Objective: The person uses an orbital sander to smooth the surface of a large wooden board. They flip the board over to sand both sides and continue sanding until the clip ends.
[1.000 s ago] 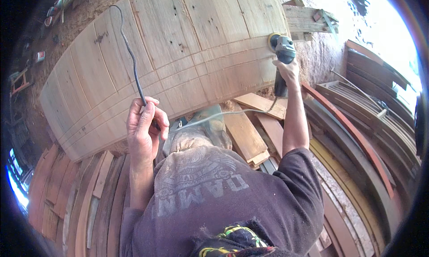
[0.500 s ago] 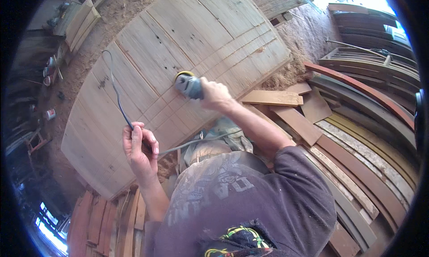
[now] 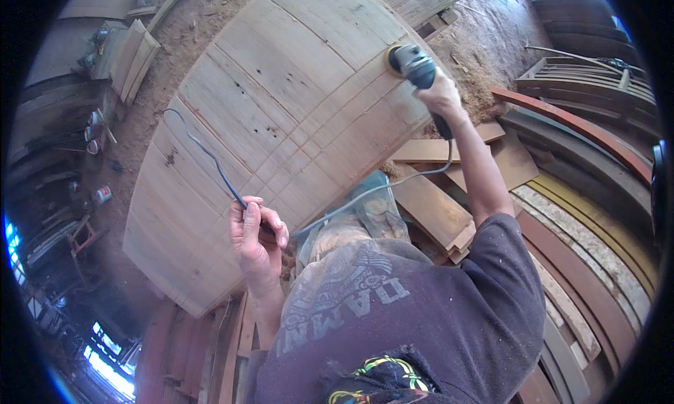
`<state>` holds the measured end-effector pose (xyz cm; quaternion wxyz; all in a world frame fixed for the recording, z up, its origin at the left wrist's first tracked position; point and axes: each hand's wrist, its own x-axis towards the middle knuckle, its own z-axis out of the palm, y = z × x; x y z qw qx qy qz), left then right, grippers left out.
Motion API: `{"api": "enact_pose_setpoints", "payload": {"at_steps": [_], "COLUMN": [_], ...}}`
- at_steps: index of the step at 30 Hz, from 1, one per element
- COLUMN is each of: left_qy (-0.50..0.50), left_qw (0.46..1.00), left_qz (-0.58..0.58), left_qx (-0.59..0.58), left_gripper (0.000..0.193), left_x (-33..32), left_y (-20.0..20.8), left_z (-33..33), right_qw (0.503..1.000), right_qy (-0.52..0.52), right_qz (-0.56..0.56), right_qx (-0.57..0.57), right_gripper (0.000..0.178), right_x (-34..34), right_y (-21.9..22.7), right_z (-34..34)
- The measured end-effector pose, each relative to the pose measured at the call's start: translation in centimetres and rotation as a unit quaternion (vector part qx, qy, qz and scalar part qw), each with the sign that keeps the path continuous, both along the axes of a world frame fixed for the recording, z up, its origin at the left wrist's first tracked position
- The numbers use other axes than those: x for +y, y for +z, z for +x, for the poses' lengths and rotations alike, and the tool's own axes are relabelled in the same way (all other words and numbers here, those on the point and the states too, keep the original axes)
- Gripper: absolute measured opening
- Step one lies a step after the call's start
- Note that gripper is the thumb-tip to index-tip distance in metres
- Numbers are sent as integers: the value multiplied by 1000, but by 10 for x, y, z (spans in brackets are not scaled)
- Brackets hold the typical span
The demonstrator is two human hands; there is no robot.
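Observation:
My right hand (image 3: 441, 95) is closed round the body of an angle grinder (image 3: 415, 65). The grinder's yellowish disc (image 3: 394, 60) is at the face of a large wooden panel (image 3: 281, 74), close to its right edge. Grooves cross the panel, and it has dark holes and stains. Between thumb and fingers, my left hand (image 3: 257, 228) grips a grey power cord (image 3: 351, 204). One stretch of the cord sags across my body to the grinder's rear end; another reaches up over the panel.
To my right lie stacked boards (image 3: 583, 263), with a reddish plank (image 3: 572, 127) along them. Wood shavings (image 3: 477, 60) cover the floor around the panel. More planks (image 3: 133, 60) lean at the far left, and reddish boards (image 3: 182, 348) lie at the lower left.
My right hand has carried the grinder right and away, from the panel's middle to near its right edge. The left hand keeps the cord, and its lower stretch is drawn out farther right.

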<state>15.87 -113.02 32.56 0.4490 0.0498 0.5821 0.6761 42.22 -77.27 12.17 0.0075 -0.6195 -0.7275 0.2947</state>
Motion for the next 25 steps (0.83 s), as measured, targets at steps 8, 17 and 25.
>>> {"api": "enact_pose_setpoints", "payload": {"at_steps": [8, 17, 25], "left_qy": [22, 31, -2], "left_qw": [999, 998, 1000], "left_qz": [-29, -45, -22], "left_qx": [40, 40, -5], "left_gripper": [16, 16, 16], "left_x": [13, 31, 45], "left_y": [5, 13, 2], "left_z": [-6, -1, 27], "right_qw": [990, 986, 998], "right_qy": [122, 150, 5], "right_qz": [-68, -75, -57], "right_qx": [-21, 10, -5], "right_gripper": [54, 45, 63], "right_x": [-63, -41, 57], "right_y": [9, 20, 6], "right_z": [-76, -85, 13]}}
